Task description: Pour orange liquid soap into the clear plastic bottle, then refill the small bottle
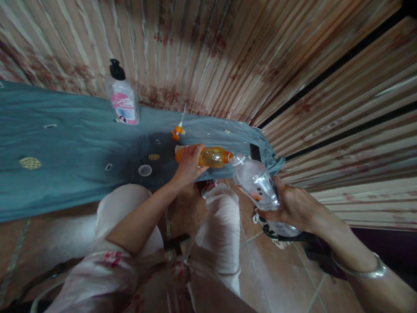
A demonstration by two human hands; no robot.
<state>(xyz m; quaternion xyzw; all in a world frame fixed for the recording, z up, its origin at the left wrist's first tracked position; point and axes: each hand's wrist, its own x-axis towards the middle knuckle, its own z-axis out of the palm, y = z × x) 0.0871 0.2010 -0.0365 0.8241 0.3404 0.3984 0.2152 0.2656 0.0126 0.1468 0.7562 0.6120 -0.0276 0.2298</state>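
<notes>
Left hand [189,164] grips the slim amber see-through bottle [213,157] over the teal printed cloth [74,152], axis crosswise, mouth rightward. Right hand [289,203] grips the wider clear plastic bottle [254,180], neck up-left. 2 mouths meet between hands; can't tell if touching.

In front of me: teal patterned cloth [78,130] over a long surface. On it I note pink-labelled pump bottle [124,104], standing; orange pump top [177,131], lying; round pale disc [145,170]; dark flat rectangle [255,152]
</notes>
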